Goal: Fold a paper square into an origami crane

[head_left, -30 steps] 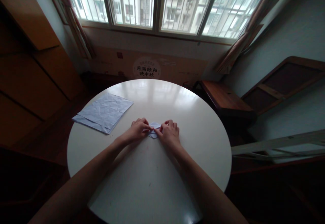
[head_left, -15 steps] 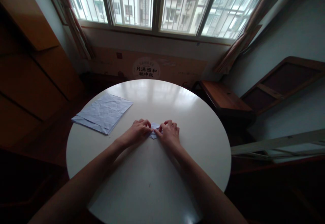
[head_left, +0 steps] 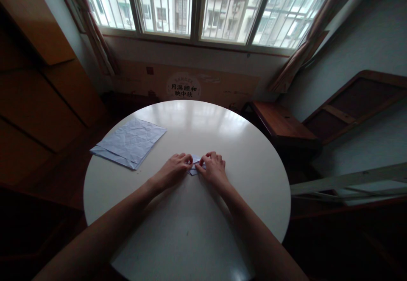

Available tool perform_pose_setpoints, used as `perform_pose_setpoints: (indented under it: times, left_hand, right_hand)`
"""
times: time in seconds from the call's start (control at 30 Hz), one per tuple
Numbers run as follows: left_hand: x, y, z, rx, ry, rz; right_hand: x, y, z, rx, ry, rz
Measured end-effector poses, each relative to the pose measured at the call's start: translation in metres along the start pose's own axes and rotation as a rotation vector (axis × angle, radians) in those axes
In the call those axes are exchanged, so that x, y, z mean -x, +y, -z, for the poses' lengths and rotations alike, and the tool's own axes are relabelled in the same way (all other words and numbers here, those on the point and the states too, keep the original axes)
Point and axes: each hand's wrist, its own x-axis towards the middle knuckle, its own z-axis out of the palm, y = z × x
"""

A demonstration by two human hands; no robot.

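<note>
Together, left hand (head_left: 176, 166) and right hand (head_left: 214, 167), each grip pinching small folded paper (head_left: 193, 172), white table (head_left: 190, 247) beneath

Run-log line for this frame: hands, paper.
left hand: on folded paper | right hand: on same paper | grip: too small to tell | creased paper: on table, far left, untouched

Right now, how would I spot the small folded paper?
Find the round white table by the window. Near its middle, look between the left hand and right hand. This folded paper is smaller than the creased paper to its left.
</note>
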Motion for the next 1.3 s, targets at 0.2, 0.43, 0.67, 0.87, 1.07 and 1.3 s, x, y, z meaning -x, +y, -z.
perform_pose_setpoints:
  times: [0.2,0.43,0.67,0.87,1.07,1.3]
  left_hand:
    - [0.0,-0.004,-0.001,0.06,0.007,-0.008]
    - [0.0,-0.005,0.0,0.079,-0.005,-0.013]
    - [0.0,-0.004,-0.001,0.053,0.012,-0.017]
    - [0.0,-0.003,0.002,0.033,-0.007,0.0]
    - [0.003,-0.004,0.004,0.069,0.016,0.02]
    - [0.003,-0.005,0.001,0.048,0.074,0.126]
  right_hand:
    - [0.006,0.004,0.014,-0.056,-0.031,0.319]
    - [0.014,-0.001,0.027,0.023,-0.051,0.473]
    - [0.018,-0.001,0.031,0.131,-0.076,0.31]
    - [0.013,0.01,0.039,0.157,-0.067,0.193]
    - [0.01,0.004,0.035,0.09,0.064,0.218]
    - [0.01,-0.004,0.021,-0.036,-0.009,0.403]
